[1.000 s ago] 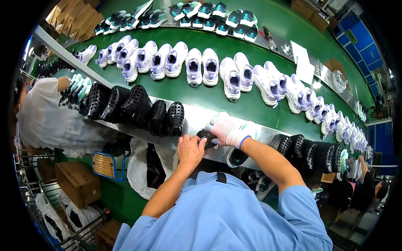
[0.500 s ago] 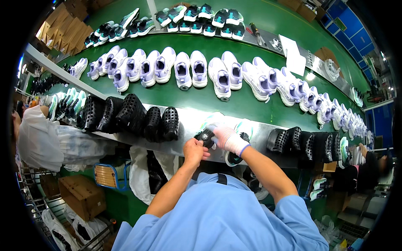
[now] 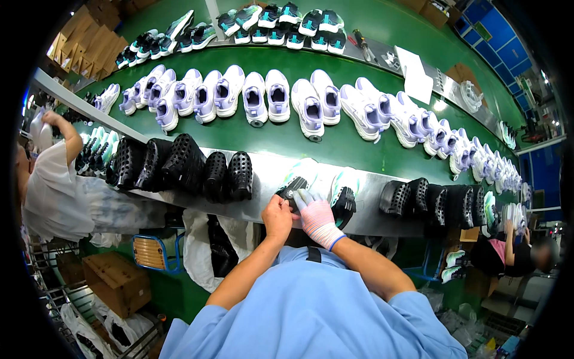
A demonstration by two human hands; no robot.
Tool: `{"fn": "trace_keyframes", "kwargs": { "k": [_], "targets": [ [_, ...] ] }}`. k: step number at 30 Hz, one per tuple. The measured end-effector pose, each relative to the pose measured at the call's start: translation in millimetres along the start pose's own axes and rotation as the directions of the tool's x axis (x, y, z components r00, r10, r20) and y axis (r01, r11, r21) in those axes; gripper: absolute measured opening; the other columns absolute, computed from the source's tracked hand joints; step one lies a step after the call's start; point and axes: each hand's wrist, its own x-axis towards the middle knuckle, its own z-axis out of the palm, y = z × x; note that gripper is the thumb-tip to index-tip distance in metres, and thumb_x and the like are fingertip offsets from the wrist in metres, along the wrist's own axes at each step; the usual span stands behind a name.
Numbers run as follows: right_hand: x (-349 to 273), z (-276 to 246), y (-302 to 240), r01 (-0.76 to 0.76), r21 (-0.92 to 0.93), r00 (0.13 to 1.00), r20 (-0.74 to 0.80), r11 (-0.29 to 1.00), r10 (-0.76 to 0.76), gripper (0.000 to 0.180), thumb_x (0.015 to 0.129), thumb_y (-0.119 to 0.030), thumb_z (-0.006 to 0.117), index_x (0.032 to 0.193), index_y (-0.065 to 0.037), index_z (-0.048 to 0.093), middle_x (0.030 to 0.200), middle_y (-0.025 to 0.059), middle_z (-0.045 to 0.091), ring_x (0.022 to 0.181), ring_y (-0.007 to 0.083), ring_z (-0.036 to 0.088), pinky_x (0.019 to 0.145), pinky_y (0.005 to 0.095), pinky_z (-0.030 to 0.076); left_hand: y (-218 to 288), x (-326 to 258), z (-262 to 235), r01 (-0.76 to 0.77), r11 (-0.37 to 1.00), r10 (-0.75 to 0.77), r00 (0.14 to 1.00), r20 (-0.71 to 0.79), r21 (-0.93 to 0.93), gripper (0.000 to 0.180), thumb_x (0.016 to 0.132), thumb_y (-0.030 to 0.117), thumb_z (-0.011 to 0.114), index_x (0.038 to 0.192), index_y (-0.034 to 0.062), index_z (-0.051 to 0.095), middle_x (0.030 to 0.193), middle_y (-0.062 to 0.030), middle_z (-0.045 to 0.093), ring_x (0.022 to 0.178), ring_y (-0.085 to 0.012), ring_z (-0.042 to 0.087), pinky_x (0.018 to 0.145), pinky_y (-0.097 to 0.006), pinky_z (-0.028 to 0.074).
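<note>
Two white and mint-green sneakers stand side by side on the metal ledge in front of me, the left sneaker [image 3: 304,170] and the right sneaker [image 3: 345,179]. A black plastic shoe tree [image 3: 289,193] is at the heel end of the left one; how deep it sits inside is hidden. My bare left hand [image 3: 278,219] is closed around its near left side. My right hand [image 3: 318,220], in a white and pink knit glove, grips it from the right with fingers laid over its top. Another black shoe tree [image 3: 344,206] sticks out of the right sneaker, untouched.
Black perforated shoe trees stand along the ledge to the left [image 3: 182,163] and right [image 3: 412,197]. Beyond, white and lilac sneakers [image 3: 278,96] line the green belt [image 3: 239,140]. Dark teal sneakers [image 3: 287,30] fill the far shelf. Co-workers are at both sides.
My gloved hand has shifted lower and lies flatter over the shoe tree, which has tipped toward the left sneaker. The right sneaker's shoe tree now shows more fully. The left co-worker's arm has risen.
</note>
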Motion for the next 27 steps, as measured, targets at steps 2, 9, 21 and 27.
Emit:
{"fn": "trace_keyframes", "kwargs": {
  "k": [2, 9, 21, 27],
  "targets": [
    [9.1, -22.9, -6.1, -0.024, -0.007, 0.994, 0.109, 1.0, 0.024, 0.056, 0.085, -0.022, 0.068, 0.137, -0.003, 0.06, 0.143, 0.018, 0.059, 0.125, 0.0343, 0.06, 0.099, 0.0454, 0.049, -2.2, -1.4, -2.5, -0.019, 1.0, 0.018, 1.0, -0.02, -0.024, 0.015, 0.101, 0.004, 0.06, 0.088, -0.0016, 0.059, 0.077, -0.0117, 0.071, 0.06, -0.0185, 0.072, 0.05, -0.032, 0.051],
    [1.2, -10.7, -6.9, 0.054, -0.118, 0.997, -0.055, 0.992, -0.061, 0.053, 0.085, -0.018, 0.066, 0.137, -0.007, 0.061, 0.143, 0.0127, 0.06, 0.12, 0.0321, 0.062, 0.096, 0.0442, 0.051, 8.2, -4.0, -0.5, -0.072, 0.997, 0.074, 0.997, -0.038, 0.033, 0.016, 0.1, 0.002, 0.061, 0.085, -0.0035, 0.059, 0.073, -0.0102, 0.07, 0.06, -0.0163, 0.071, 0.054, -0.032, 0.054],
    [80.2, -47.7, 0.7, -0.103, -0.006, 0.93, 0.355, 0.995, 0.099, 0.023, 0.089, -0.019, 0.067, 0.108, -0.007, 0.073, 0.114, 0.0193, 0.068, 0.106, 0.0374, 0.069, 0.084, 0.0499, 0.058, -2.7, 10.5, -3.7, -0.173, 0.984, 0.175, 0.984, -0.044, 0.039, 0.013, 0.099, 0.001, 0.058, 0.086, -0.0038, 0.06, 0.071, -0.0109, 0.067, 0.061, -0.0209, 0.074, 0.054, -0.035, 0.055],
    [65.2, -33.6, -0.1, -0.136, 0.154, 0.977, 0.182, 0.979, 0.107, 0.027, 0.09, -0.028, 0.069, 0.105, -0.006, 0.073, 0.109, 0.0192, 0.069, 0.104, 0.0387, 0.069, 0.084, 0.0493, 0.058, 2.2, 7.1, -13.2, -0.126, 0.991, 0.126, 0.992, -0.009, 0.037, 0.015, 0.099, 0.002, 0.056, 0.085, -0.0028, 0.058, 0.069, -0.0111, 0.066, 0.061, -0.0223, 0.074, 0.054, -0.036, 0.055]
  ]
}}
